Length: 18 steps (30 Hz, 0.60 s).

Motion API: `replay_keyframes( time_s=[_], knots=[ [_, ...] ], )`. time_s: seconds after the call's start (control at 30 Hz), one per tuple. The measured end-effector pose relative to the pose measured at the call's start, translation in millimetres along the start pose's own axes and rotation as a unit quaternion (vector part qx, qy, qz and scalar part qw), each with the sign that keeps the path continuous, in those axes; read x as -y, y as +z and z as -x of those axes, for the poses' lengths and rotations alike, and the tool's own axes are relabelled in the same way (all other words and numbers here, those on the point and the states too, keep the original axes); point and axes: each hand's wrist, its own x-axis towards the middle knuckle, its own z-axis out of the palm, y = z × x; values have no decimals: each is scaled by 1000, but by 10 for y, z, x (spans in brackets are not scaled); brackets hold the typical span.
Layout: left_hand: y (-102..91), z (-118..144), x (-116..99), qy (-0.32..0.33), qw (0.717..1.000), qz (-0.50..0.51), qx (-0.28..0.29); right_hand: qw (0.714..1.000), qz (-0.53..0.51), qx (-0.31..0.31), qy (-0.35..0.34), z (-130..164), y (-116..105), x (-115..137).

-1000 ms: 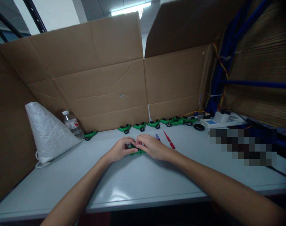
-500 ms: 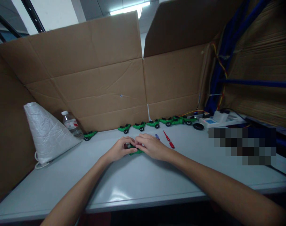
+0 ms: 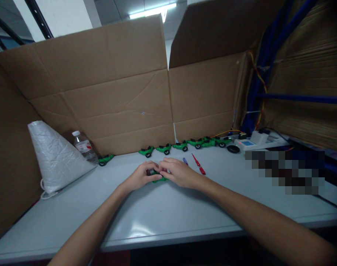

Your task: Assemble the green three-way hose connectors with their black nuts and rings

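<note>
Holding a green toy car (image 3: 159, 178) lying sideways, left hand (image 3: 140, 176) and right hand (image 3: 179, 172) pinch it together near the red screwdriver (image 3: 198, 164); nothing has moved.

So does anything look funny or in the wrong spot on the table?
One green toy car sits alone by the water bottle, apart from the row of green cars along the cardboard wall. Nothing looks spilled or broken.

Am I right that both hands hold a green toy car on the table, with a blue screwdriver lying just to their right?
Not quite: in the head view the screwdriver is red, not blue. Both the left hand and right hand do hold the green toy car on the table.
</note>
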Motion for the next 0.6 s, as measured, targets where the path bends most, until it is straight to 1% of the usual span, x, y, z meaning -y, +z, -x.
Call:
replay_keyframes(
  time_s=[0.17,0.47,0.6],
  knots=[
    [-4,-1,-13,1,1000,4,1,1000,-7,0,-16,0,-7,-17],
    [0,-3,-1,0,1000,-2,-1,1000,0,10,-3,-2,-35,22],
    [1,2,-4,-4,1000,-8,-3,1000,22,10,2,-3,-23,6]
  ],
)
